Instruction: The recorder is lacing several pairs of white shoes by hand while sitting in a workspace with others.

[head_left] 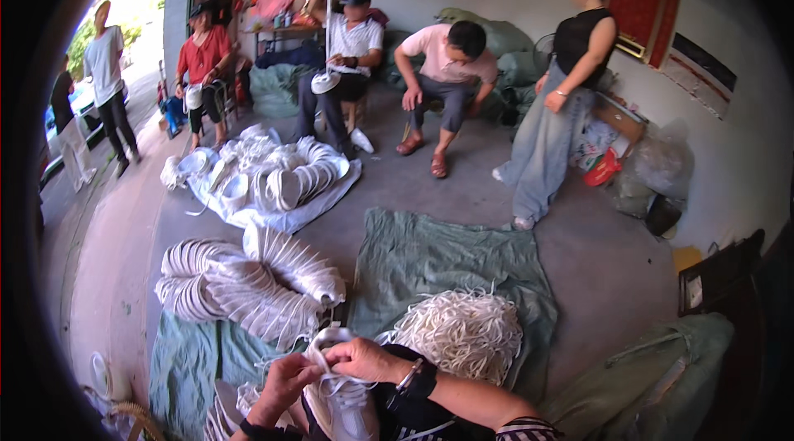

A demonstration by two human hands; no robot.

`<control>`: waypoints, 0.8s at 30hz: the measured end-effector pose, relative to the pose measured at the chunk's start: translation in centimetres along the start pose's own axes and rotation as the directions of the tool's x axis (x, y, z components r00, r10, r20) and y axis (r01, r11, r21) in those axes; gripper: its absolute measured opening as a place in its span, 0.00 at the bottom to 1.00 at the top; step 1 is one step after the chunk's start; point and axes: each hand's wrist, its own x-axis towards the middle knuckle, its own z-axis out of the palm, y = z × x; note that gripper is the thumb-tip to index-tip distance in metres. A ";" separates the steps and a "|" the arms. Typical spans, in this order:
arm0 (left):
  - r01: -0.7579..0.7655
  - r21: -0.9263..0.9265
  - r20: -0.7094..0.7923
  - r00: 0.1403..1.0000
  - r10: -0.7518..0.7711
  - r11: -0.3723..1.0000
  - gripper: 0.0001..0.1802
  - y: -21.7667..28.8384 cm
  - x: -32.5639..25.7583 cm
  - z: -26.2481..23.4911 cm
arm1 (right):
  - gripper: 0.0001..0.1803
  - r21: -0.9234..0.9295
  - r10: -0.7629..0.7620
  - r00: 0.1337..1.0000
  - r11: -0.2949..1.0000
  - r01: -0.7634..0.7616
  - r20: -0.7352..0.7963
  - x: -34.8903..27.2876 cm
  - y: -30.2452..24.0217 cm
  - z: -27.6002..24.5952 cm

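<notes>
A white sneaker (341, 410) rests in my lap at the bottom middle, its toe toward me. My left hand (289, 379) pinches a white shoelace at the left side of the shoe's opening. Across the upper eyelets lies my right hand (365, 360), its fingers closed on the lace too. The lace's exact path between my fingers is hidden. Just beyond my right arm is a heap of loose white shoelaces (459, 329). Long curved rows of nested white shoes (240, 284) lie beyond my left hand.
Green woven sheets (413, 243) cover parts of the floor. Farther off, a white sheet (289, 222) bears more shoes. Several people sit or stand around, one seated person (347, 52) pulling a long white lace upward. A green sack (645, 383) lies at the lower right.
</notes>
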 end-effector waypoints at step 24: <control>0.206 -0.080 0.123 0.973 -0.196 0.975 0.16 1.6 -0.3 1.1 | 0.15 -0.245 0.023 0.912 0.960 -0.135 -0.410 -6.8 3.8 -3.7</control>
